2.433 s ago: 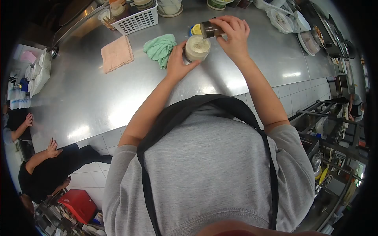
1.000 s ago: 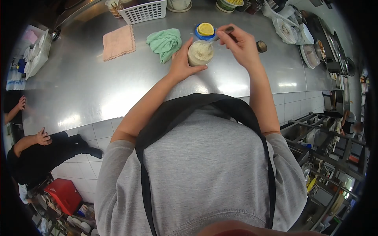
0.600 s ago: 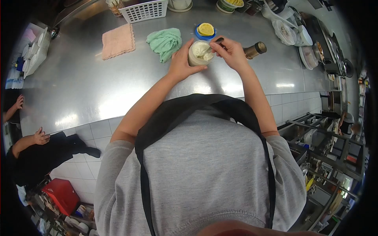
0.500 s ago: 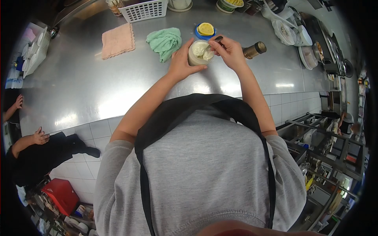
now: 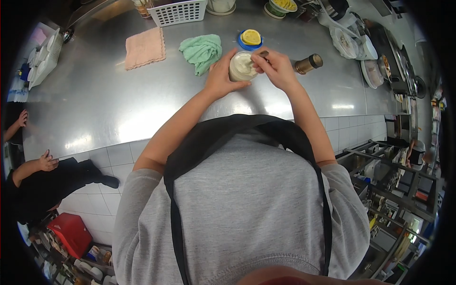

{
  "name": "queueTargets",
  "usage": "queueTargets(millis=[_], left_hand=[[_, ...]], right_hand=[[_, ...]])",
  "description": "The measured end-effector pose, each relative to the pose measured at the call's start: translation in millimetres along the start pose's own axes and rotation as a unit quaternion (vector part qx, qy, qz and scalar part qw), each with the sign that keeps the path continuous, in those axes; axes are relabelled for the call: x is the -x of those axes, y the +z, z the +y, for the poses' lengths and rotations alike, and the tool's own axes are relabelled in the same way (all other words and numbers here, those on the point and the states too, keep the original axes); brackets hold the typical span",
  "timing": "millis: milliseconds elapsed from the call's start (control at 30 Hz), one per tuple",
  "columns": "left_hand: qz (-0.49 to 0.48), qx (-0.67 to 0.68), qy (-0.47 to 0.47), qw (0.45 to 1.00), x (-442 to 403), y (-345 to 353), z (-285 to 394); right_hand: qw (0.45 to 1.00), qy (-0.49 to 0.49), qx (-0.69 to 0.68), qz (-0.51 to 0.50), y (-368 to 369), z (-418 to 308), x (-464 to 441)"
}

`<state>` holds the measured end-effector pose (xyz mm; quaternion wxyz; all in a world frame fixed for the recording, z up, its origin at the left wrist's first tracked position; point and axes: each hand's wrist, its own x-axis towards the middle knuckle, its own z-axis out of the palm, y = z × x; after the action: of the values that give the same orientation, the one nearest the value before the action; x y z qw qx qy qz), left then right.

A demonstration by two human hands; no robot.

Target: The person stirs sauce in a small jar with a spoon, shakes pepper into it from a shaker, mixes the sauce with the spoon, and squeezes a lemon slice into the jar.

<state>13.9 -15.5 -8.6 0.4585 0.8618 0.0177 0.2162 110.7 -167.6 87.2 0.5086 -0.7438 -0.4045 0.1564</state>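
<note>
A clear jar (image 5: 239, 75) of pale creamy sauce (image 5: 244, 61) stands on the steel counter. My left hand (image 5: 222, 78) is wrapped round its left side, thumb along the near side. In my right hand (image 5: 275, 69) a spoon (image 5: 263, 54) is pinched by its dark handle; its bowl end is down in the sauce and hidden. Just behind the jar lies a blue lid (image 5: 244, 46) with a cut lemon half (image 5: 251, 37) on it. A pepper grinder (image 5: 308, 64) lies on its side to the right of my right hand.
A green cloth (image 5: 201, 51) and a pink cloth (image 5: 145, 48) lie left of the jar on the counter (image 5: 95, 104). A white basket (image 5: 178, 14) stands behind them. Dishes and containers (image 5: 344, 42) crowd the right end. Another person's hand (image 5: 48, 161) shows at the left.
The spoon has moved within the sauce and now stands more upright, with my right hand closer over the jar. My left hand still holds the jar. The whole view has shifted slightly.
</note>
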Motion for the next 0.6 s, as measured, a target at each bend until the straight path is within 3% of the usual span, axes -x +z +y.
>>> queueTargets(millis=[133, 267, 333, 467, 567, 600], left_hand=[[-0.005, -0.012, -0.002, 1.0, 0.6, -1.4, 1.2], [-0.005, -0.02, -0.002, 1.0, 1.2, -1.5, 2.5], [-0.009, 0.004, -0.003, 1.0, 0.0, -1.8, 1.5], [-0.009, 0.002, -0.005, 1.0, -0.3, -2.1, 2.2], [-0.015, 0.031, -0.012, 0.999, 0.2, 1.0, -2.1], [-0.019, 0.034, -0.017, 0.999, 0.7, 1.9, -3.1]], right_hand=[[0.998, 0.04, 0.024, -0.051, -24.9, -16.3, 4.0], [0.997, -0.035, 0.059, -0.027, -34.8, -46.5, 3.1], [0.983, -0.113, 0.139, -0.038, -37.1, -49.7, -2.7], [0.964, -0.129, 0.223, -0.066, -31.9, -32.2, -8.1], [0.994, 0.092, 0.049, -0.039, -14.3, -7.7, -3.5], [0.994, 0.091, 0.049, -0.04, -12.3, -0.7, -1.1]])
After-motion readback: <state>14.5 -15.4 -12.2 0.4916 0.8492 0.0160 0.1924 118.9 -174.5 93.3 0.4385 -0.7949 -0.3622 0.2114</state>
